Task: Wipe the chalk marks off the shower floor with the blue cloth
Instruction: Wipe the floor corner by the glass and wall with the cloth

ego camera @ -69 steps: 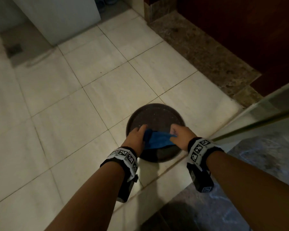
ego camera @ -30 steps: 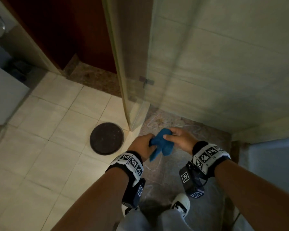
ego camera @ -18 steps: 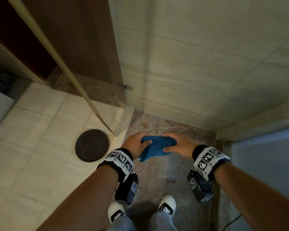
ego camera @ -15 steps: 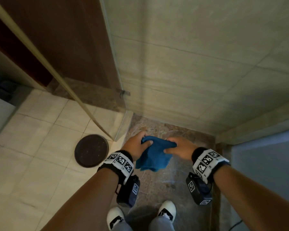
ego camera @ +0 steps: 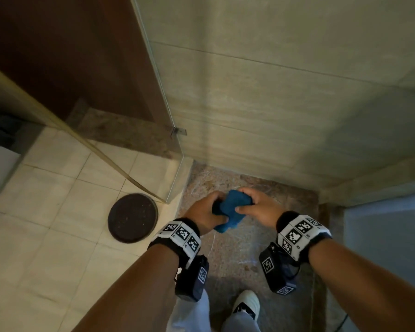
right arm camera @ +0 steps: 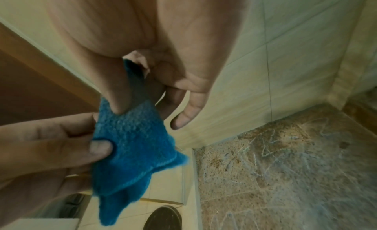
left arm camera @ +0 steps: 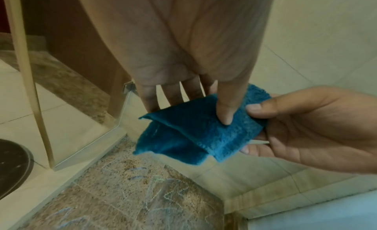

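Two hands, left hand (ego camera: 205, 213) and right hand (ego camera: 259, 207), pinch the folded blue cloth (ego camera: 230, 212) above the chalk marks (left arm camera: 163, 194); a loose fold may smear them.

- Speckled brown shower floor (ego camera: 240, 248), lower centre, scrawled with pale chalk marks (left arm camera: 163, 194); white shoe (ego camera: 248, 305) planted on it.
- Cream tiled floor (ego camera: 46, 212), lower left, bearing a dark round tray (ego camera: 132, 218).

a home bathroom: glass shower screen (ego camera: 163, 97), tiled walls (ego camera: 273, 92), stone shower floor (ego camera: 237, 248).
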Action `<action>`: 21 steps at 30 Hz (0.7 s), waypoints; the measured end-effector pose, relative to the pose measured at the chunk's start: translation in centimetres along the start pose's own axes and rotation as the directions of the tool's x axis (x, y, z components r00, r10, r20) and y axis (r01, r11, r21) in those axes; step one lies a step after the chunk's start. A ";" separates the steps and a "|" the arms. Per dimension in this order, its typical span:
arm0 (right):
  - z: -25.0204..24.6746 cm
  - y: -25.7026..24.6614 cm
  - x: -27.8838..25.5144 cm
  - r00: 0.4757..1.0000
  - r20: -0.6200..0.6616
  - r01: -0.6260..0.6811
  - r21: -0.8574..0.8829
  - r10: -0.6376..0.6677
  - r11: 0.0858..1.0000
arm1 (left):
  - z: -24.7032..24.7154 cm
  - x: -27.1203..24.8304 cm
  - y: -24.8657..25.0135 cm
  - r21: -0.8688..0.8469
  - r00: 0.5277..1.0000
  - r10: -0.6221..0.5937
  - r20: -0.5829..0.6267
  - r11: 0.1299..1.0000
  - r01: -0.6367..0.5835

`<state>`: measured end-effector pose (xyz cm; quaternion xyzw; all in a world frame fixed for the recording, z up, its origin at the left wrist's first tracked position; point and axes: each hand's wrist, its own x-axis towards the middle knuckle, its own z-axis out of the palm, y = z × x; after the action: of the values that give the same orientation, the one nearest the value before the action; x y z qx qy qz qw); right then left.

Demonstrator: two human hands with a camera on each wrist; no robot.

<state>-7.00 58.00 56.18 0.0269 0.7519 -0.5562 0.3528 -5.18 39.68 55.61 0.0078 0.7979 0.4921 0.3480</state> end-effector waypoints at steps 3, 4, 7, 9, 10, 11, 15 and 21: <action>0.6 0.7 2.3 0.992 -0.124 -0.035 -0.022 0.032 0.999 | -1.4 1.7 -1.6 0.105 1.000 -0.012 -0.011 0.994 0.013; 0.8 0.9 3.1 0.988 -0.154 -0.039 -0.077 0.027 0.996 | -1.9 2.5 -2.3 0.115 1.000 -0.019 -0.020 0.993 0.021; 1.6 2.0 5.8 0.994 -0.109 0.001 -0.232 -0.027 0.973 | -2.9 4.8 -4.4 0.090 0.998 -0.005 -0.068 0.996 0.012; 2.7 3.1 7.7 0.999 -0.042 -0.018 -0.279 0.006 0.960 | -3.1 6.5 -6.2 0.059 0.998 -0.002 -0.067 0.998 0.006; 3.3 3.9 8.7 1.000 -0.013 -0.030 -0.287 0.028 0.957 | -3.0 7.5 -7.2 0.047 0.998 -0.002 -0.058 0.999 0.004; 4.0 4.7 9.8 0.999 0.007 -0.041 -0.307 0.045 0.951 | -2.8 8.5 -8.2 0.035 0.999 -0.001 -0.049 0.999 0.003; 5.2 8.6 14.1 0.996 -0.067 -0.086 -0.366 0.066 0.926 | -1.5 12.6 -12.4 0.027 1.000 -0.007 -0.022 1.000 0.008; 4.2 17.6 22.3 0.979 -0.181 -0.149 -0.305 0.097 0.941 | -0.6 19.7 -20.4 0.246 0.998 0.004 -0.065 0.969 0.012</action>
<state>-14.00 53.24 28.78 0.0625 0.8545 -0.4011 0.3241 -13.68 35.71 28.90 0.0332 0.8639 0.3883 0.3192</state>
